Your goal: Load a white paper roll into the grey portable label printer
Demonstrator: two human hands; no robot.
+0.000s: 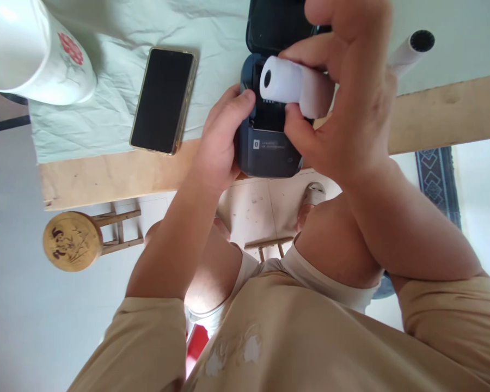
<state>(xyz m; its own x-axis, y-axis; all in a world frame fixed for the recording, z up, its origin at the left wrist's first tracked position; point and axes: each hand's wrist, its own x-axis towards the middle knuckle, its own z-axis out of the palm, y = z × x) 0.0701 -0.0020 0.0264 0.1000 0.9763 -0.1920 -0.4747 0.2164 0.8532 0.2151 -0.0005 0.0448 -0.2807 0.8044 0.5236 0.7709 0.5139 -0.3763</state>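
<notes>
A small dark label printer (271, 155) is held near the table's front edge, its black lid (280, 27) swung up at the far side. My left hand (224, 130) grips the printer's left side, the thumb on its rim. Between the thumb and fingers of my right hand (347, 98) is a white paper roll (288, 81), tilted over the printer's compartment. The roll's dark core end points left. Whether the roll touches the compartment floor is hidden by the roll and my fingers.
A smartphone (163, 100) lies left of the printer on the pale green cloth (118, 32). Further left stands a white cup (71, 71) with a red flower. Another white roll (412, 51) with a dark end lies at right. A wooden stool (73, 242) stands below the table's wooden edge (85, 182).
</notes>
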